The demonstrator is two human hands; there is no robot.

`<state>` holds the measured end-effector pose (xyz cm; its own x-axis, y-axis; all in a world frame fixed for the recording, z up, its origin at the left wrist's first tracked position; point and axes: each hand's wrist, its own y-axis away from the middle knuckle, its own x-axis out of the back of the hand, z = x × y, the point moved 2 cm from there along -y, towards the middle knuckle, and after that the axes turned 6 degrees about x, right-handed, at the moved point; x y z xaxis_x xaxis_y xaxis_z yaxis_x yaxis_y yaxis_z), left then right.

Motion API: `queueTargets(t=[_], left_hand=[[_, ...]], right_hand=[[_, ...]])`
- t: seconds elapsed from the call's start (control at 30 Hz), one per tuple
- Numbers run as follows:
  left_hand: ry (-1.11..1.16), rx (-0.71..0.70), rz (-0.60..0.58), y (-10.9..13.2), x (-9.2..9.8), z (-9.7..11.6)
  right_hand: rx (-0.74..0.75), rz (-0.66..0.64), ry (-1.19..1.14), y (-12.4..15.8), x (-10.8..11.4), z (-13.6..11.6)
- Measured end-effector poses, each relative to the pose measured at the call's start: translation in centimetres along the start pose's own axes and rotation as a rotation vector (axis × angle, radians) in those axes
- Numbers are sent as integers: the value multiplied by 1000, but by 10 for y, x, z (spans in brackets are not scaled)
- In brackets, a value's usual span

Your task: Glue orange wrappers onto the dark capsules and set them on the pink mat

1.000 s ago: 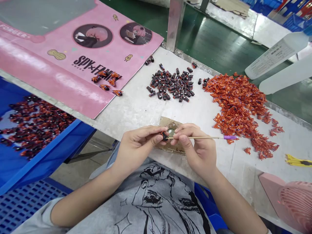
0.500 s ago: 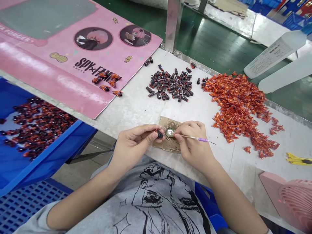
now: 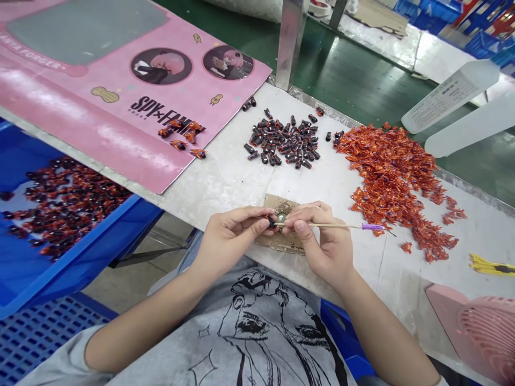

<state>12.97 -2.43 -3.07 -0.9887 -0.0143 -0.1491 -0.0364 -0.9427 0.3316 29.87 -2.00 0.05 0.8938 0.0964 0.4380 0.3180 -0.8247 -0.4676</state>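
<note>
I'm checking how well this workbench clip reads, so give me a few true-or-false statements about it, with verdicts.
1. The left hand pinches a small dark-and-orange piece. True.
2. The right hand holds steel tweezers. False: it holds a thin wooden stick with a purple tip.
3. A loose heap of crinkled orange pieces lies right of a cluster of small dark pieces. True.
4. The hands work above a pink printed mat. False: they are above a scrap of brown cardboard; the pink printed mat lies off to the left.

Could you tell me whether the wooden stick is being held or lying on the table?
Held: the wooden stick is pinched by the right hand, raised clear of the table.
</note>
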Motion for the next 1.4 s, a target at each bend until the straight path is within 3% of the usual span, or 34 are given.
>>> queueTargets(t=[0.27,0.47,0.53,0.7,0.8,1.23,1.4], left_hand=[[2,-12,-12,2,-1,2],[-31,9,-10,0,0,-1],[-42,0,-3,0,1,-3],[-41,-40,-27,3,0,-3],[-36,-70,-36,5,-1,-3],[-62,-150,-72,7,-3,-1],[-75,-111,-55,7,-2,0]], right_hand=[[-15,-14,39,1,3,3],[-102,-148,293,4,0,16],[-127,-142,242,4,0,17],[-186,44,-89,3,3,10],[-180,65,-186,4,2,7],[-149,9,-147,3,-2,5],[-197,117,-300,2,8,4]])
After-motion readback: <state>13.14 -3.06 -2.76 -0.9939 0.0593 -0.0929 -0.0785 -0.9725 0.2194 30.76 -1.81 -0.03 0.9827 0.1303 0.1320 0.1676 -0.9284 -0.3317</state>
